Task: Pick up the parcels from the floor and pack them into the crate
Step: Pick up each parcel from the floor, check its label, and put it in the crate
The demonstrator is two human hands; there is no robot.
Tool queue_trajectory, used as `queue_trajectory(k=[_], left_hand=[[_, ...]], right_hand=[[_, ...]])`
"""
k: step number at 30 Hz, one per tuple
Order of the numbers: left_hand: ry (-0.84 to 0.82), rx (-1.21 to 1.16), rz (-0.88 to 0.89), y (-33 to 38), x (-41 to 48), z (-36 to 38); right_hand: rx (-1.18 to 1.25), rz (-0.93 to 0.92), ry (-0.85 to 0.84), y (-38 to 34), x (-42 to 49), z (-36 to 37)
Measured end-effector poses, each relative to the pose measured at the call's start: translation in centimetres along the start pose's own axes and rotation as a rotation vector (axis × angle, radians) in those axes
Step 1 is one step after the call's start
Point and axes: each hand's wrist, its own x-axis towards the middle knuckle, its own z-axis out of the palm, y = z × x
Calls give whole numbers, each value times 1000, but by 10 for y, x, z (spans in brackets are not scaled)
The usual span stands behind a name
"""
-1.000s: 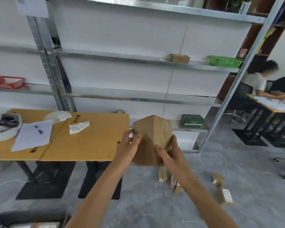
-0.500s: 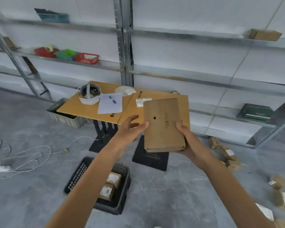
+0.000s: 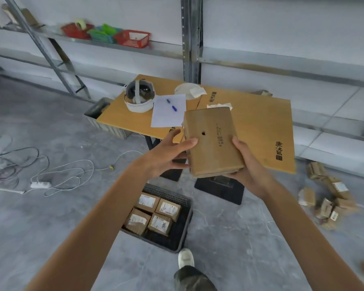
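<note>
Gripping the brown parcel (image 3: pixel 212 141) between both hands: my left hand (image 3: pixel 166 154) pinches its left edge, my right hand (image 3: pixel 248 164) clasps its right edge; the crate (image 3: pixel 188 223) lies nearer me.

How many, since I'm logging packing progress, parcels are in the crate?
4, in a two-by-two block in the crate: far-left, far-right, near-left, near-right. Others may lie hidden beneath them.

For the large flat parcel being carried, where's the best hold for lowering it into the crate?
By its two long edges, one hand from each side: the large flat parcel is a wide, thin slab. The left hand and right hand clamp those edges, thumbs on top.
</note>
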Motion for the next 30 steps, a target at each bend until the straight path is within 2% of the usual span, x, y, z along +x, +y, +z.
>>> queue_trajectory(k=[8,18,21,24,30], left_hand=[[-5,-38,-114,-18,70,-65],[-24,14,-218,-58,130,-143],[-51,65,-285,-82,146,-173],[-77,97,-359,-112,163,-204],[37,126,-368,-208,207,-258]], right_hand=[[-110,164,-12,23,94,12],[-160,182,82,73,160,46],[-245,156,122,95,177,59],[-311,205,127,128,198,71],[-428,332,141,223,260,93]])
